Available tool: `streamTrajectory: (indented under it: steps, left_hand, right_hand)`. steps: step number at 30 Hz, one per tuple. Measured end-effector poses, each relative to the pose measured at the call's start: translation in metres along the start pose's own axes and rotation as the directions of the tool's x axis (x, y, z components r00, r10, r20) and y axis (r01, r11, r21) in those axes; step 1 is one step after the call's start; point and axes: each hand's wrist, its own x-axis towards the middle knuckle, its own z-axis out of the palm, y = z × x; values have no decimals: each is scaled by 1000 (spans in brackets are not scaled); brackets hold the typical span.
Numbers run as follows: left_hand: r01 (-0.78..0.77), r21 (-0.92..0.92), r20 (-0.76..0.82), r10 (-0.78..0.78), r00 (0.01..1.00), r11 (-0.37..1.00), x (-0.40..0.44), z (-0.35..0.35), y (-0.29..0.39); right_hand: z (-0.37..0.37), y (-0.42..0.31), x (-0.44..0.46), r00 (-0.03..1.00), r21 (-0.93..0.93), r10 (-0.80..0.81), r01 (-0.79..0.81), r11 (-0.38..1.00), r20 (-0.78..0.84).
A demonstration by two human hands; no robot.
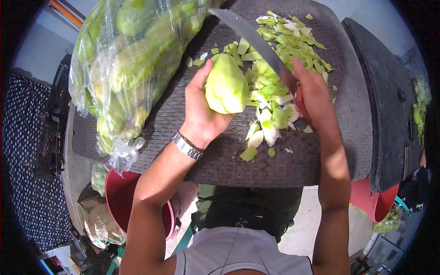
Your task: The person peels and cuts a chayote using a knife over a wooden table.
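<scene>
My left hand (204, 112) cups a peeled pale green fruit (226, 85), its surface cut in flat facets. The fingers go under the fruit and are mostly hidden; the thumb lies along its left side. In my right hand (316, 94) is a knife (256, 41) with a long curved blade and a reddish handle. Its blade points up and left, above the table and apart from the fruit. Beneath the knife, a heap of green and whitish peelings (268, 85) spreads over the dark woven tabletop (215, 160).
At the left of the table lies a big clear plastic bag (142, 59) full of similar green fruits. A red tub (120, 192) stands below the table's left front edge, and another red container (376, 201) at the right. A black case-like panel (385, 105) borders the table's right side.
</scene>
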Motion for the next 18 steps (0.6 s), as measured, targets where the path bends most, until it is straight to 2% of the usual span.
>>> streamTrajectory:
  steps: [2,5,8,11,17,18]
  left_hand:
    - [23,-28,13,-23,1000,999,0,-3,2]
    - [59,-72,17,-58,998,996,1,-1,-1]
    - [115,34,107,-118,987,993,2,-8,0]
    - [171,-16,120,-168,978,985,-2,2,2]
    - [184,-4,262,-177,949,983,-2,-3,5]
    - [139,16,204,-139,969,990,-3,0,4]
  right_hand:
    - [3,-2,-2,998,98,54,-57,994,33]
    - [2,-7,-6,997,68,13,-17,998,71]
    - [-4,-1,-2,990,45,-14,8,999,138]
    - [-1,-8,-7,994,70,12,-19,997,108]
    - [-2,-9,-10,980,57,-28,16,998,199]
    - [1,-3,-8,971,10,-203,204,979,122]
